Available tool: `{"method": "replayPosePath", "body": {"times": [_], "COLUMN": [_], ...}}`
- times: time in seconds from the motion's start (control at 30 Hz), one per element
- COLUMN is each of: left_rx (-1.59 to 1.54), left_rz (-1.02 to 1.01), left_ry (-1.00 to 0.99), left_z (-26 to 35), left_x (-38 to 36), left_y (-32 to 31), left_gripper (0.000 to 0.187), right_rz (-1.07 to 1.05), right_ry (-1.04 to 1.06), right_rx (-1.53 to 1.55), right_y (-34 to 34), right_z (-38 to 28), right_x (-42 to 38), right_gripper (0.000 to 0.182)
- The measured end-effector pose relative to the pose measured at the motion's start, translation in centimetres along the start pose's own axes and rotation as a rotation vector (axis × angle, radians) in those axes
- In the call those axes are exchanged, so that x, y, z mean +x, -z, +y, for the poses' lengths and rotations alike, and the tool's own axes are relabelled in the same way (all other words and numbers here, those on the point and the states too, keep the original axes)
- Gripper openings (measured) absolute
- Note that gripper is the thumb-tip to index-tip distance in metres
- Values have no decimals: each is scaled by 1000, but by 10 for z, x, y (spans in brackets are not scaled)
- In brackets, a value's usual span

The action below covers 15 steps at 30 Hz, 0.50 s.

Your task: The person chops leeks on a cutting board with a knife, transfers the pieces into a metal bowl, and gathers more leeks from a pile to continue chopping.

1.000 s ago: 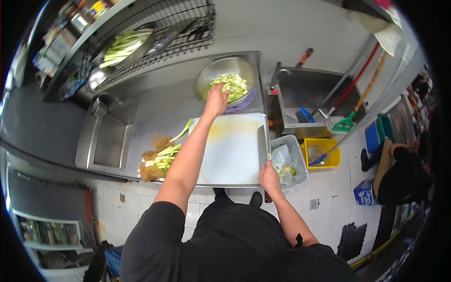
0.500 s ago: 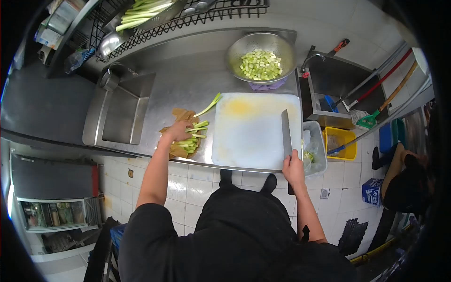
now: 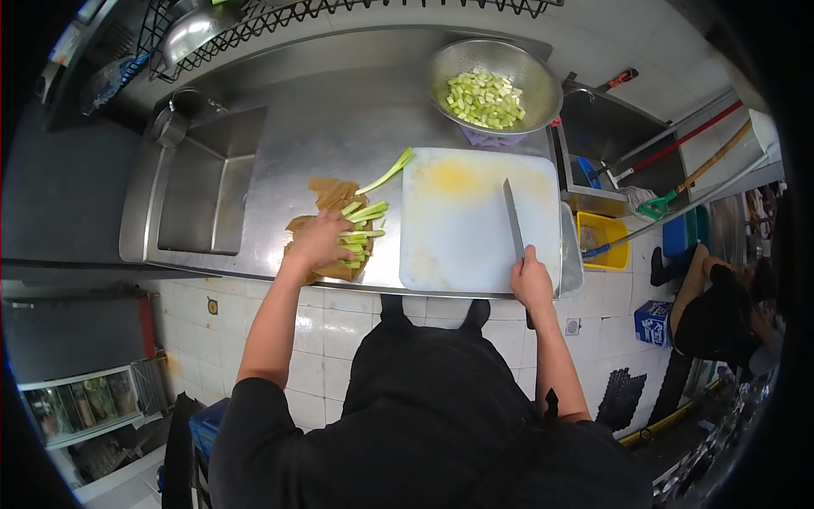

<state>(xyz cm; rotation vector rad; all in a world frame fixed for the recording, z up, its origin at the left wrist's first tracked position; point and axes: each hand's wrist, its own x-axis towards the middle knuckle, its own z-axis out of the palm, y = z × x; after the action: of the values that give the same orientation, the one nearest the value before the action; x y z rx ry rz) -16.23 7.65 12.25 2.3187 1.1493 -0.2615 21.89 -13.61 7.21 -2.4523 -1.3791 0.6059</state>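
My left hand (image 3: 321,241) lies over a pile of pale green celery stalks (image 3: 357,241), its fingers curled round some of them. Its palm hides part of the pile. Crumpled brown paper (image 3: 331,191) is spread beneath the stalks on the steel counter. One longer stalk (image 3: 386,172) lies apart, close to the cutting board's left edge. In my right hand (image 3: 532,280) is the handle of a large kitchen knife (image 3: 514,219). The blade points away from me above the right part of the white cutting board (image 3: 475,225), which has a yellow stain.
A metal colander (image 3: 449,110) of chopped green pieces stands behind the board on a purple cloth (image 3: 493,138). Sinks flank the counter, one at left (image 3: 208,182). Right of the counter are a clear bin (image 3: 571,259) and a yellow bucket (image 3: 604,233). Another person (image 3: 721,314) is at far right.
My left hand has closed further down over the stalks, and a few lie shifted. The knife stays in my right hand over the board. The whole view has tilted and moved slightly.
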Motion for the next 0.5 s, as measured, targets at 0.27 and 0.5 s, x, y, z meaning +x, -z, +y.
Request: {"method": "replayPosePath", "body": {"times": [0.27,0.5], "left_rx": [188,101], "left_rz": [264,419], "left_ry": [-19,-92], "left_z": [10,9], "left_x": [2,1], "left_y": [-52,-31], "left_gripper": [38,23], "right_rz": [-12,-23], "right_ry": [13,20], "right_rx": [-18,8], "right_y": [-2,0], "right_z": [3,7], "right_x": [1,3], "right_gripper": [22,24]}}
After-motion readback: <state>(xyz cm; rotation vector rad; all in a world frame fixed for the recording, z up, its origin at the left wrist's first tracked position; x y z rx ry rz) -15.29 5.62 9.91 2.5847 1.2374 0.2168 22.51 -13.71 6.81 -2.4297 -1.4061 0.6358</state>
